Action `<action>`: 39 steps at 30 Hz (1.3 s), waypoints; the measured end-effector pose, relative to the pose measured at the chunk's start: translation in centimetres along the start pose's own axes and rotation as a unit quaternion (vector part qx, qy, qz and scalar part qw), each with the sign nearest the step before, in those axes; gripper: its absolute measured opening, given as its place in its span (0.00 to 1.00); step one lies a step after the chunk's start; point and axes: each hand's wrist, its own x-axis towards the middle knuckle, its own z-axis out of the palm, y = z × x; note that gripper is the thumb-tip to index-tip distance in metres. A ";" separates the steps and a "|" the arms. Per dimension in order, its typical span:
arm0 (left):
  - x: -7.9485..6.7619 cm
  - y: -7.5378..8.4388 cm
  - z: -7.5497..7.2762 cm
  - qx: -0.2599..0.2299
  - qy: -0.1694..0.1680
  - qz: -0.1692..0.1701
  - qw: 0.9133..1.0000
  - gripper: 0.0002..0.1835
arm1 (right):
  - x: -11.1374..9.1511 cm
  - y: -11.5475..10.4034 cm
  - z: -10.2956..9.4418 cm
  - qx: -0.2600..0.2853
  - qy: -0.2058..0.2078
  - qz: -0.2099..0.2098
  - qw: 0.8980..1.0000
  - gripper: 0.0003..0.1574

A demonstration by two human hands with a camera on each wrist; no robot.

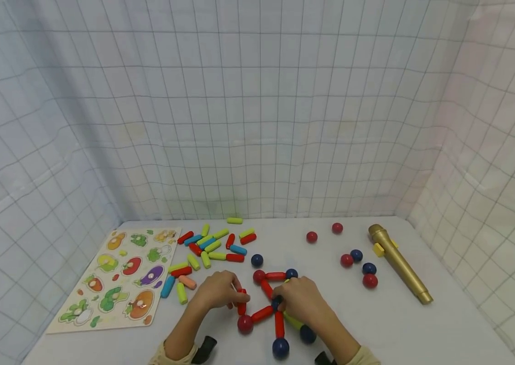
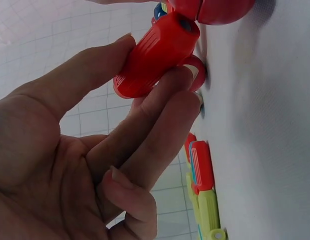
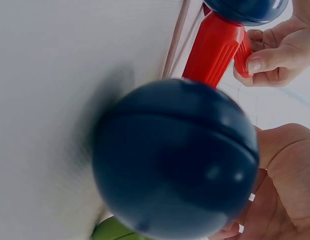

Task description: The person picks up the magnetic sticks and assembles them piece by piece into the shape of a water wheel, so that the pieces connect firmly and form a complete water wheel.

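My left hand (image 1: 217,291) pinches a red stick (image 2: 157,55) between thumb and fingers. The stick stands upright, its lower end at a red ball (image 1: 245,324) of a ball-and-stick construction lying on the table. My right hand (image 1: 302,301) grips the construction at its central blue ball (image 1: 277,303), the fingers partly covering it. From that ball, red sticks (image 1: 279,324) and a green stick (image 1: 293,321) spread out. Blue balls (image 1: 280,348) cap the near ends, and one of them fills much of the right wrist view. At the far side a red ball (image 1: 259,276) joins a red stick (image 1: 276,276) leading to another blue ball (image 1: 291,274).
Several loose coloured sticks (image 1: 217,256) lie at the back left, beside a vegetable puzzle board (image 1: 102,271). A single blue ball (image 1: 257,260) sits behind the construction. On the right are several red and blue balls (image 1: 369,281) and a gold microphone (image 1: 401,265). Gridded cloth walls (image 1: 257,126) enclose the table.
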 end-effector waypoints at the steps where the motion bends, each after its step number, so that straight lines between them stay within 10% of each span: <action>1: 0.0 0.0 0.1 0.000 -0.002 -0.003 1.000 0.15 | 0.0 0.0 0.0 0.001 -0.002 0.001 1.000 0.14; 39: 1.2 0.5 3.0 0.061 0.073 -0.037 0.995 0.13 | -0.2 -1.3 -0.3 0.054 -0.060 -0.052 0.995 0.15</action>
